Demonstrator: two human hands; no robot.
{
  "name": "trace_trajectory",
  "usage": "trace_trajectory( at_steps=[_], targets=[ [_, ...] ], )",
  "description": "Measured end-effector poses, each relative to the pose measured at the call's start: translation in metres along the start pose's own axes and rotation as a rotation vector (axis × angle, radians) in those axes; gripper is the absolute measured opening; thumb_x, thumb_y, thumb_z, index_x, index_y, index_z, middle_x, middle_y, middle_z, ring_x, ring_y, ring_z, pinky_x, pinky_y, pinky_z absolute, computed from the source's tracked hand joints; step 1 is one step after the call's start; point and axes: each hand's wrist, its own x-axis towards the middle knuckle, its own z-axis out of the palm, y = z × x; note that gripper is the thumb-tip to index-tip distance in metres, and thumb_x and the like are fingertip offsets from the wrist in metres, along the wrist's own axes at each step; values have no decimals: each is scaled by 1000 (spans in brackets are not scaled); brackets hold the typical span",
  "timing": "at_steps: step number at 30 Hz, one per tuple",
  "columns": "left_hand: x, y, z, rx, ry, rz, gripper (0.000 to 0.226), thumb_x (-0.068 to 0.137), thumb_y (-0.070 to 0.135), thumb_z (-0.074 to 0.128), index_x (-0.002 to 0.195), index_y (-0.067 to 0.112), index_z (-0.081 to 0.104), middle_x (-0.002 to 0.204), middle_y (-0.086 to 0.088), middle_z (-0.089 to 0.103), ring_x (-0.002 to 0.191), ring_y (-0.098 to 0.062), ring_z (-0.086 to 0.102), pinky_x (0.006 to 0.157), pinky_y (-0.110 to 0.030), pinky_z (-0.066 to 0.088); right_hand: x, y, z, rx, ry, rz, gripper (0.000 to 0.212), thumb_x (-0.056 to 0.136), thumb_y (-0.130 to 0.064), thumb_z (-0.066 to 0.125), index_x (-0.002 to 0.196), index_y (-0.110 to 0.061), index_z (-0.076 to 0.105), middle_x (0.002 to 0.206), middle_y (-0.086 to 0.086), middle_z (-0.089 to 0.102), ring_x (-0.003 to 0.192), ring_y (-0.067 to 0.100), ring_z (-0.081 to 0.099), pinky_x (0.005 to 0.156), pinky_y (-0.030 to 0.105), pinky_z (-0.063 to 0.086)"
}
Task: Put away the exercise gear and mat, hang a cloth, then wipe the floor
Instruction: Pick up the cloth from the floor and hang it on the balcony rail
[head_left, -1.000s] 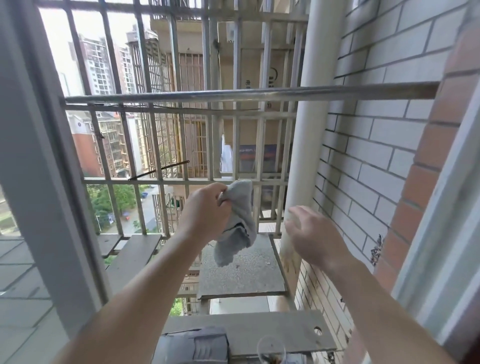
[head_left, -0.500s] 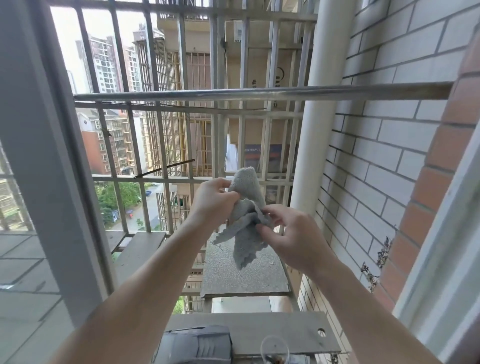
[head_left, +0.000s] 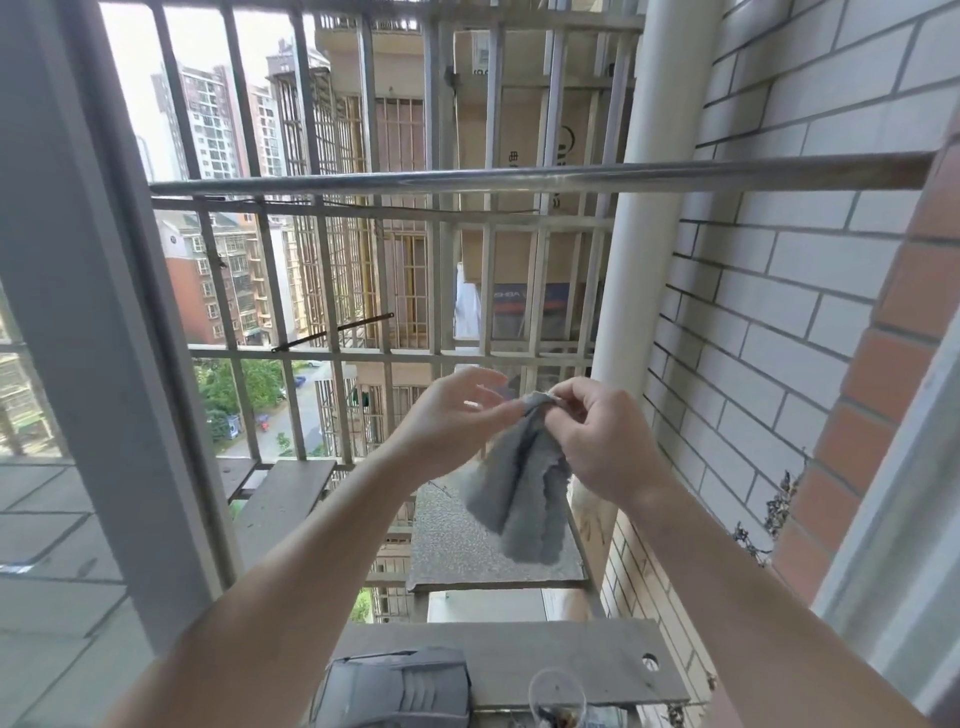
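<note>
A small grey cloth (head_left: 519, 493) hangs down in folds in front of me, outside the window opening. My right hand (head_left: 597, 436) pinches its top corner between thumb and fingers. My left hand (head_left: 457, 415) is just left of that corner, fingers spread and loosely bent, fingertips at the cloth's top edge; I cannot tell whether they grip it. A horizontal steel rod (head_left: 519, 177) runs across above both hands, from the window frame to the brick wall.
A metal security grille (head_left: 384, 358) closes the far side. A white drainpipe (head_left: 644, 244) and a tiled wall (head_left: 779, 312) stand at right. Below are a stone slab (head_left: 467, 556), a grey ledge (head_left: 571, 660) with a dark grey object (head_left: 400, 691) and a clear cup (head_left: 556, 691).
The cloth passed from a bunched hold in my left hand to a pinch by my right hand, and now hangs lower and more unfolded. My left hand's fingers have opened.
</note>
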Motion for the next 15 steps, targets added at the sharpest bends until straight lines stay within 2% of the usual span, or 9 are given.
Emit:
trace_trajectory(
  at_steps=[3,5,7,9,13,15],
  targets=[
    [-1,-1,5,62,-136,21,48,77,26,80,121,25,62,99,5,71,90,-8,69,84,-34,60,3,0,-1,-3,15,23,14,87,-18,60,75,-22,67,64,-5,66,60,11,61,55,28,53],
    [-1,-2,9,133,-151,64,36,79,23,79,112,25,66,95,6,71,88,-9,69,81,-34,60,3,0,-2,-6,22,31,13,86,-18,61,75,-22,67,65,-5,66,62,11,62,58,30,55],
    [0,-3,13,160,-117,86,17,81,21,76,97,25,69,91,5,71,85,-11,69,78,-36,61,4,1,-3,11,22,38,13,85,-18,61,76,-23,68,66,-5,67,64,12,63,61,32,56],
    [1,-3,17,161,-72,81,8,83,20,73,88,24,69,87,5,71,84,-13,68,75,-39,62,2,4,-2,48,16,39,12,86,-19,62,79,-24,70,67,-6,68,65,12,63,61,32,56],
    [4,-1,18,81,-9,84,6,83,20,73,86,23,69,82,1,71,81,-24,69,73,-46,61,-1,10,-2,184,-27,62,5,88,-27,67,91,-27,71,74,-5,70,70,13,66,66,35,59],
    [5,1,17,11,32,67,5,83,19,74,86,21,70,81,-1,73,83,-28,70,74,-50,60,-3,12,-2,247,-71,85,20,85,-25,71,104,-29,68,84,-5,72,80,14,69,73,37,60]
  ],
)
